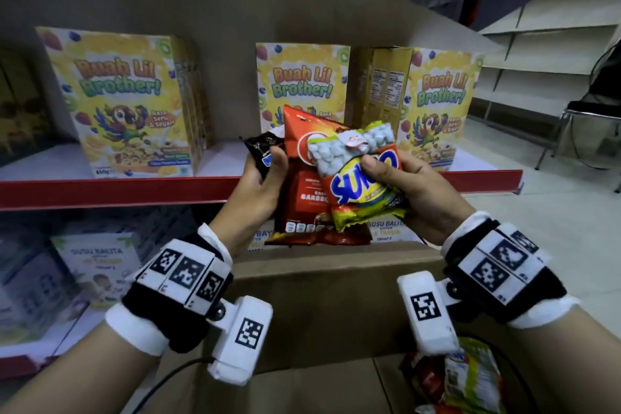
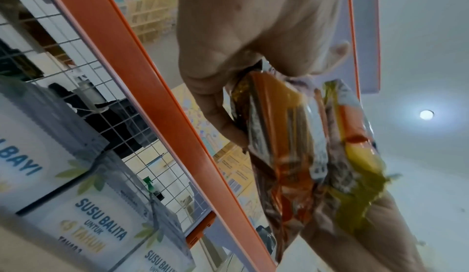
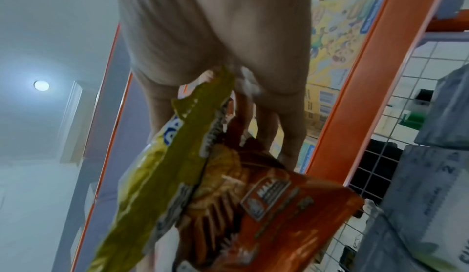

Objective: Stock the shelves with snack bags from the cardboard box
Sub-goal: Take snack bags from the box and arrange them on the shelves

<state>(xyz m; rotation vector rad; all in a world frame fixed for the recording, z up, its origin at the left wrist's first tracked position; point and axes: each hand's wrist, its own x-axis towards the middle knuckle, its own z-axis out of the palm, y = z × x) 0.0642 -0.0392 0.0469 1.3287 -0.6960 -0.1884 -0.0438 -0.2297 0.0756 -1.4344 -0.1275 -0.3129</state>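
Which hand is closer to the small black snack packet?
Left. The left hand holds the black packet in its fingers; the right hand is off to the packet's right, gripping the yellow bag.

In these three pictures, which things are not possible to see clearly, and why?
- Red snack bag, head view: its brand name is covered by the yellow Sukro bag.
- Black packet, head view: mostly hidden behind the left hand.
- Cardboard box, head view: its contents are cut off by the bottom edge.
- Both wrist views: print on the bags is blurred.
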